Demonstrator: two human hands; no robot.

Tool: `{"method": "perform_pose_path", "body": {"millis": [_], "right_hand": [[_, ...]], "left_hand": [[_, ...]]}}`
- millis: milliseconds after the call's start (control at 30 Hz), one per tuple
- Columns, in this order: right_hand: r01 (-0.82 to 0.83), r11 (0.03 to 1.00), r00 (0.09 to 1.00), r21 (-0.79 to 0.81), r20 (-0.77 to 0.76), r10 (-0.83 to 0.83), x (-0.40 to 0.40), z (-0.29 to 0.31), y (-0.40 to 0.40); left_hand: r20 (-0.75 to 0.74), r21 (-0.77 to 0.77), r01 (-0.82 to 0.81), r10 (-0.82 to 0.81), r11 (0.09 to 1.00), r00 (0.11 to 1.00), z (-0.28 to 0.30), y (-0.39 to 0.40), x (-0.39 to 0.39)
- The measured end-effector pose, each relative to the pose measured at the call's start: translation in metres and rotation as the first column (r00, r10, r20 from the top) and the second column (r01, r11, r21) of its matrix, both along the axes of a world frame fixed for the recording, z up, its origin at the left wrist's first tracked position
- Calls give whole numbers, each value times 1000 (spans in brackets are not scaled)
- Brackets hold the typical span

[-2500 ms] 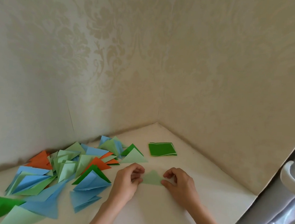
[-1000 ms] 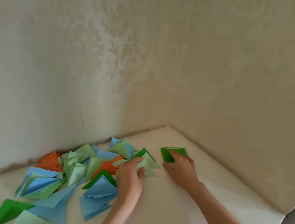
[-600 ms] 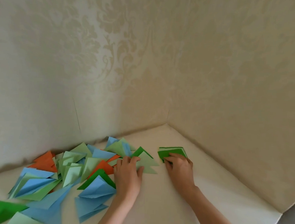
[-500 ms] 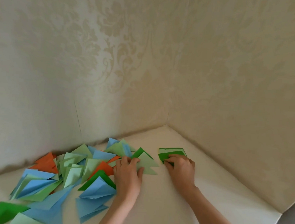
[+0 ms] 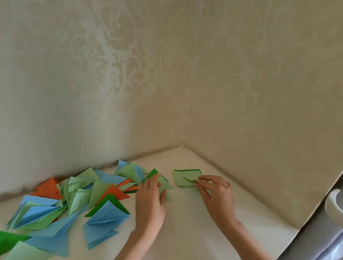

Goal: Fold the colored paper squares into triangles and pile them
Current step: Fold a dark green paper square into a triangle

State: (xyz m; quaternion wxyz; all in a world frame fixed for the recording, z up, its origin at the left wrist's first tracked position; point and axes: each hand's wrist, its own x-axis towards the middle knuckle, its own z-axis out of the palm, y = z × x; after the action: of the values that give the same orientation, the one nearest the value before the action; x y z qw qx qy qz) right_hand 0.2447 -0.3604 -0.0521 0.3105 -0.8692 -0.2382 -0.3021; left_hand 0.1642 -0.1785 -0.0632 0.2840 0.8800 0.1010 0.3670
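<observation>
A spread pile of folded triangles (image 5: pixel 75 196) in blue, light green, dark green and orange covers the left of the white table (image 5: pixel 191 238). My left hand (image 5: pixel 150 199) lies flat on a light green triangle (image 5: pixel 167 185) at the pile's right edge. To its right sits a small stack of green paper squares (image 5: pixel 184 177), light green on top. My right hand (image 5: pixel 215 190) pinches a corner of the top square, where a dark green edge shows under the lifted paper.
Patterned cream walls meet in a corner just behind the papers. The table's right edge drops off near a white curved handle (image 5: pixel 334 207) and a grey surface at the lower right.
My left hand carried the folded light green triangle from the table's middle to the pile and rests on it. My right hand moved to the stack of squares and lifted its top sheet.
</observation>
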Motion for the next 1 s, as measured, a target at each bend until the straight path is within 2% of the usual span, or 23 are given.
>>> {"method": "perform_pose_path", "body": {"millis": [100, 200, 267, 367, 567, 767, 1000], "right_hand": [[-12, 999, 999, -46, 41, 13, -23, -4, -8], [-33, 994, 999, -104, 11, 35, -38, -16, -11], [-56, 989, 998, -135, -27, 53, -43, -25, -11], [-92, 988, 993, -121, -90, 81, -47, -34, -13], [-131, 987, 970, -95, -220, 108, -49, -36, -19], [-189, 980, 939, -63, -303, 162, -42, -31, -27], [-173, 985, 920, -1, -358, 161, -44, -25, -27]], "left_hand": [[25, -60, 142, -141, 988, 990, -4, -18, -10], [-43, -87, 316, -321, 945, 946, -12, -36, -18], [-73, -88, 366, -373, 926, 925, -16, -43, -20], [-87, -70, 369, -374, 927, 923, -21, -46, -19], [-216, -85, 428, -436, 900, 874, -26, -43, -15], [-204, -102, 408, -420, 907, 884, -24, -43, -11], [-202, -140, 378, -400, 915, 894, -20, -46, -2]]}}
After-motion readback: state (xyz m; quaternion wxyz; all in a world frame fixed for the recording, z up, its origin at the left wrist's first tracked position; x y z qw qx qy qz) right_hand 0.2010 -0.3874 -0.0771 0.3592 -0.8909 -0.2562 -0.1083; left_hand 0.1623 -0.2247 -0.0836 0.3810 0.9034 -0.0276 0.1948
